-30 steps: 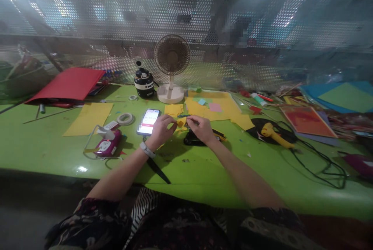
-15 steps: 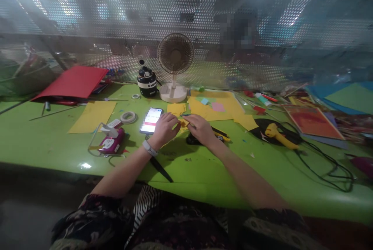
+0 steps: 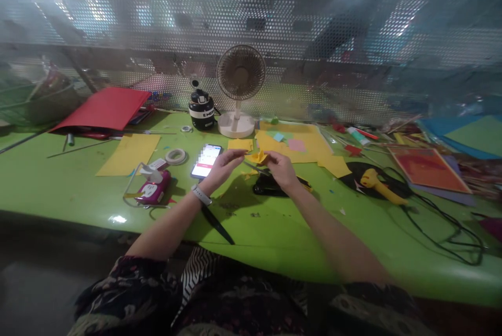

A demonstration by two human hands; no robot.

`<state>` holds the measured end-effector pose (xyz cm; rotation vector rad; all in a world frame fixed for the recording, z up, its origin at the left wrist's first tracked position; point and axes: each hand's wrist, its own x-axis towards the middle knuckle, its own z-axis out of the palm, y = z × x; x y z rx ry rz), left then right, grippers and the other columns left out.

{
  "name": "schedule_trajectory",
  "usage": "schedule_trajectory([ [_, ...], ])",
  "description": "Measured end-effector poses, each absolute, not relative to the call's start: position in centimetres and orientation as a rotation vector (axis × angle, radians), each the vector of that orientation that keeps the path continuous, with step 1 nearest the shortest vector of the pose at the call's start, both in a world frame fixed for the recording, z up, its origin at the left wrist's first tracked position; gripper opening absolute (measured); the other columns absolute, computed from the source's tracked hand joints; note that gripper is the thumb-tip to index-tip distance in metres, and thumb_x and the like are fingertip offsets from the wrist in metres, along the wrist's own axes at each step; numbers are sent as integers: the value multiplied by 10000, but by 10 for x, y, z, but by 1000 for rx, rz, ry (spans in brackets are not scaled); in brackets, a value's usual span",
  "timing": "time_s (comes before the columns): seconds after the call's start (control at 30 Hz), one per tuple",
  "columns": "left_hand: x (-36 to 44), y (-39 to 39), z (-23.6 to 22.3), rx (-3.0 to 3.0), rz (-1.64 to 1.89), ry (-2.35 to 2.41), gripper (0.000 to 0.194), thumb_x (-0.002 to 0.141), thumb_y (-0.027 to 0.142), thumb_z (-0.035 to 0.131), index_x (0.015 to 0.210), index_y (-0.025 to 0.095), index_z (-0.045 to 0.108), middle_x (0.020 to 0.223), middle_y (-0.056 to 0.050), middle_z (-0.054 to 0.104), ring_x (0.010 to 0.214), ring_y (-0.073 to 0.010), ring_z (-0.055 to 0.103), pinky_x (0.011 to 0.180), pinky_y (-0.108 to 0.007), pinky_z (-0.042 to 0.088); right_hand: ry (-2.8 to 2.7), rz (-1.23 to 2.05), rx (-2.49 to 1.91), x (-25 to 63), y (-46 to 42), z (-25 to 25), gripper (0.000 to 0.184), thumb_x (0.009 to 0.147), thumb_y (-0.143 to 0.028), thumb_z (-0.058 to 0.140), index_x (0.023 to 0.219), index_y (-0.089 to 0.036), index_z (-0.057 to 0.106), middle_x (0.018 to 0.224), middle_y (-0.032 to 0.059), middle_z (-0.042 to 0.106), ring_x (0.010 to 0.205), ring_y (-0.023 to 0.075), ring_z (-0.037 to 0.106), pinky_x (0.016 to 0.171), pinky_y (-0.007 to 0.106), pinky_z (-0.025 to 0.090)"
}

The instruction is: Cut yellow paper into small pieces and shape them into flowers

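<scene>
Both hands are raised a little above the green table [image 3: 274,231], pinching a small folded piece of yellow paper [image 3: 258,157] between them. My left hand [image 3: 224,164], with a white wristband, grips its left side with the fingertips. My right hand [image 3: 281,168] holds the right side, fingers curled. Just under the right hand lies a black tool [image 3: 270,187]. A lit phone [image 3: 206,161] rests on the table to the left of my left hand.
Yellow paper sheets [image 3: 292,145] lie behind the hands, another [image 3: 129,154] at left. A small fan [image 3: 240,90], a black jar [image 3: 201,110], tape roll [image 3: 175,156], pink device [image 3: 153,192], red folder [image 3: 105,108], yellow glue gun [image 3: 378,185] with black cable, and coloured sheets at right.
Both hands lifted off the table and rose with the yellow paper piece, which now shows plainly between the fingertips. The view shifted slightly.
</scene>
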<state>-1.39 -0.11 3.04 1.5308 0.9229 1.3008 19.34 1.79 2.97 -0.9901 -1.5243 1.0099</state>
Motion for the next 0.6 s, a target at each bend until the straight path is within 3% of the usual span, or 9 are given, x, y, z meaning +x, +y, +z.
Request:
schedule_trajectory([
  [0.6,-10,2,20,1265,1226,699,279,820,306,704,1071,194,750,1100,-77,730,1047,-207,655,1060,-411,419,-1455,1116,-961,188,11,35,373,703,-483,765,922,-184,726,849,30,733,736,183,707,786,377,601],
])
